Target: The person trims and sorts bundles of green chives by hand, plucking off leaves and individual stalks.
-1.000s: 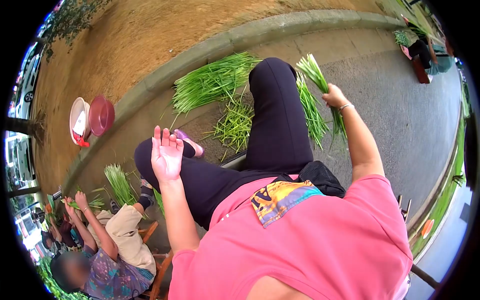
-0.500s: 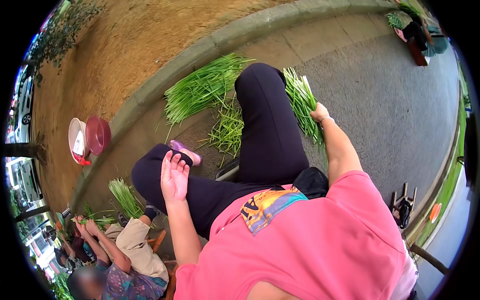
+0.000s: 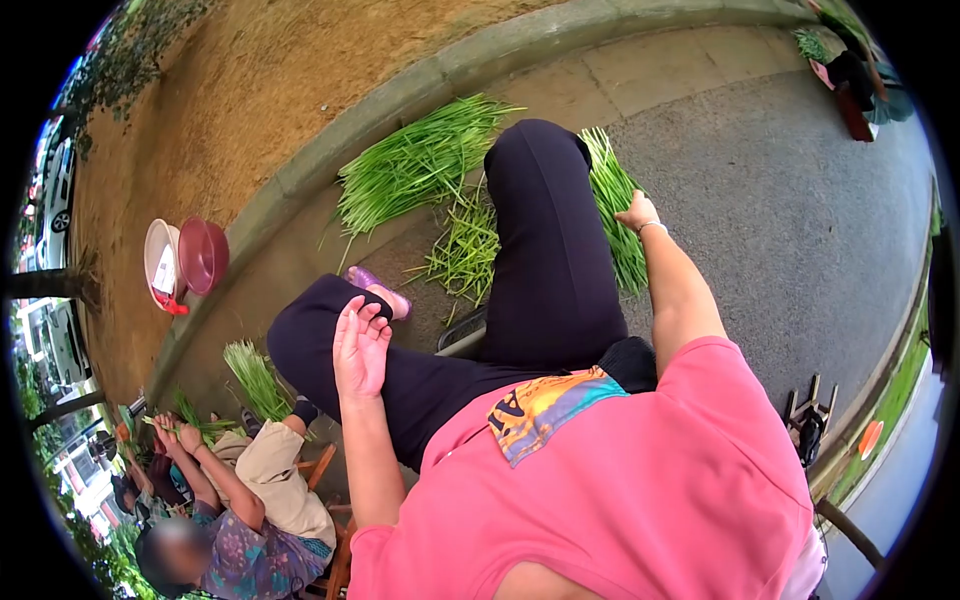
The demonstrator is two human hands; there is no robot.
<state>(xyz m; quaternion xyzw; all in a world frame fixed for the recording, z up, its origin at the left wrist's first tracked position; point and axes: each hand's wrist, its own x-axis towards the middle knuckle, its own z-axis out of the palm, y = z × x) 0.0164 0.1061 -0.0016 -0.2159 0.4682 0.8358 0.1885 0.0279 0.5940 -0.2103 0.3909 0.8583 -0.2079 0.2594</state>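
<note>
My left hand (image 3: 362,350) is held palm up above my left thigh, its fingers loosely curled and apart, with nothing in it. Out to the right, my right hand (image 3: 638,212) grips the edge of a bundle of long green stalks (image 3: 608,180) lying beside my right knee; some of its fingers are hidden among the stalks. Between my legs and beyond them lies a large heap of similar green stalks (image 3: 425,160). A smaller, shorter-cut pile (image 3: 465,245) sits nearer to me.
Two basins, one pale (image 3: 162,262) and one dark pink (image 3: 204,256), stand by the concrete kerb (image 3: 330,150). At lower left, a seated person (image 3: 265,545) handles green stalks near another bunch (image 3: 257,380). A wooden stool (image 3: 812,415) stands at right; another person sits far upper right.
My right hand has shifted slightly along the bundle, away from me. My left hand stays raised and empty, its fingers a little more curled. The whole view has moved slightly.
</note>
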